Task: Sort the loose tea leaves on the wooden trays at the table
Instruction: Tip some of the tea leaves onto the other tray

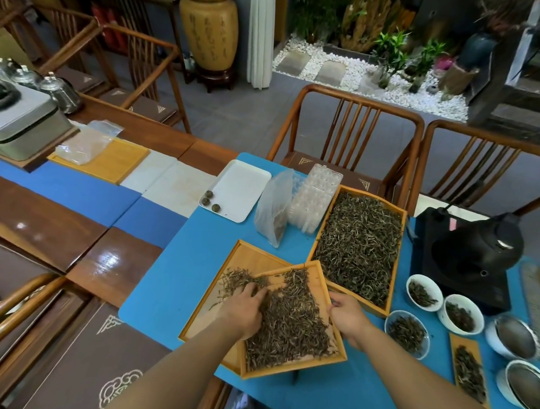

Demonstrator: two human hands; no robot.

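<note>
On the blue-covered desk (175,262), dry, dark loose tea leaves (292,324) heap a tilted shallow bamboo tray (318,282) overlapping a second one (248,255). The left hand (243,310) rakes them with fingers loosely bent; the right hand (347,317) pinches the tray's rim. Light, brittle, easily scattered: sweep gently, lift by the edges

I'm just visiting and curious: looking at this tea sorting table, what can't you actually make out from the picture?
All from the head view:
- The lower wooden tray: its near right part is hidden under the upper tray.
- The left hand: its fingertips are buried in the tea leaves.
- The right hand: its own back hides its grip on the upper tray's edge.
- The metal strainers: cut off by the right edge.
- The plastic bag: cloudy, contents unclear.
</note>
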